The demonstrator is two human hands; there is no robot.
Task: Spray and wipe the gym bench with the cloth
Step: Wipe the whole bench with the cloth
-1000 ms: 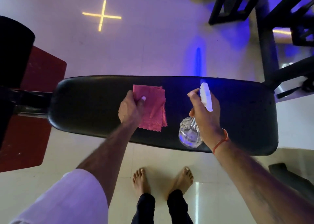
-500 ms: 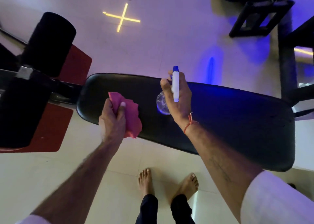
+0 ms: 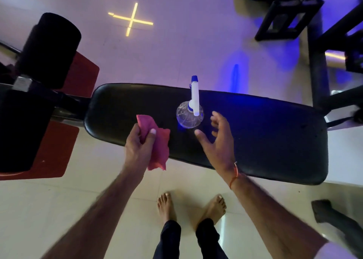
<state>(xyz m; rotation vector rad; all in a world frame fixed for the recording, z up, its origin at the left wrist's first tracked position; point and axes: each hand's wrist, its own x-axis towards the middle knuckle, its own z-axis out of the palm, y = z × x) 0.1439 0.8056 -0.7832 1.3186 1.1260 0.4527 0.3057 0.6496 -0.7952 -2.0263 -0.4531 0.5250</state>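
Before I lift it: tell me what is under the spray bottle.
The spray bottle stands upright on the black padded top of the gym bench. The spot right beneath its base is covered by the bottle, so nothing there can be checked.

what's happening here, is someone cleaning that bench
A person stands barefoot at a black gym bench. Their left hand grips a bunched pink cloth at the bench's near edge. A clear spray bottle stands upright on the pad. The right hand is open beside the bottle and does not touch it.
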